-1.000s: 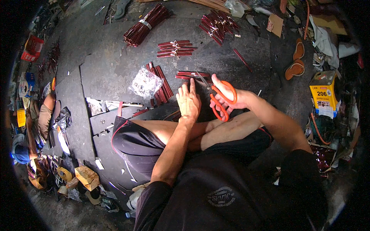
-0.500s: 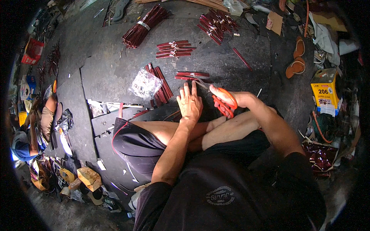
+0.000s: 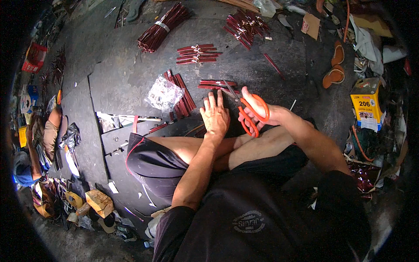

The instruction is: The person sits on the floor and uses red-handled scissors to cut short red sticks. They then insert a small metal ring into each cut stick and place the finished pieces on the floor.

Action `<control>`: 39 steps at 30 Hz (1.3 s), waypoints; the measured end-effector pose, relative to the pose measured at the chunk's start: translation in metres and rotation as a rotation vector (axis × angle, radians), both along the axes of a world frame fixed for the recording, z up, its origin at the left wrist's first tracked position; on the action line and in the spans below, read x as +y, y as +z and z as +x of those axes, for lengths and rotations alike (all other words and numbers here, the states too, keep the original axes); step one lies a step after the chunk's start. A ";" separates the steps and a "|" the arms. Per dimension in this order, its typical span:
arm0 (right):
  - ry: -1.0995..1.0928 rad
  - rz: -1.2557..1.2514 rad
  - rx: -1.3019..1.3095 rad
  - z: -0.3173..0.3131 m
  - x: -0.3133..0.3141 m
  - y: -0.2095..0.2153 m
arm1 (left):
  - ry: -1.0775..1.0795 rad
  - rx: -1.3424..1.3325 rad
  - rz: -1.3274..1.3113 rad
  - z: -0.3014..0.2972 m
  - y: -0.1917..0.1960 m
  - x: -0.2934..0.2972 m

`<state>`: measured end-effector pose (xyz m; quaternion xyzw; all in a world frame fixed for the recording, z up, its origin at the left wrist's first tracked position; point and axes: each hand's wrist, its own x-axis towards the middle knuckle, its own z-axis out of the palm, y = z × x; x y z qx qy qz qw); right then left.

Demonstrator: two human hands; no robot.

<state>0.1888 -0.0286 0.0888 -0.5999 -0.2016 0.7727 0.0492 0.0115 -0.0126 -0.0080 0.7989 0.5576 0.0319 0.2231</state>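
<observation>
Lying on the dark floor: short, glossy dark-red strips
Orange-handled metal scissors: blades parted over the strips
Right hand: clamped on the handles
Left hand: flat, fingers slightly apart, tips at the strips
Crumpled clear plastic bag: further left

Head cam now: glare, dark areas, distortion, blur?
Head view: glare whitens parts of the clear plastic bag; head view: the black T-shirt sinks into shadow; head view: rim fades to black, yellow box leans, likely fisheye; head view: orange scissors handle shows no obvious blur.
</observation>
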 end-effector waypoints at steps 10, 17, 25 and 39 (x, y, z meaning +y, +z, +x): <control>-0.063 -0.016 0.034 -0.004 -0.005 -0.004 | -0.005 -0.009 -0.007 -0.001 0.003 0.001; -0.064 -0.029 0.057 -0.004 -0.004 -0.004 | 0.005 -0.003 0.009 0.001 0.000 0.000; -0.178 -0.179 0.171 0.000 0.010 -0.005 | 0.004 0.013 -0.011 0.001 0.003 0.001; -0.120 -0.330 0.321 0.012 0.065 0.007 | 0.742 -1.496 -1.393 0.018 0.069 -0.002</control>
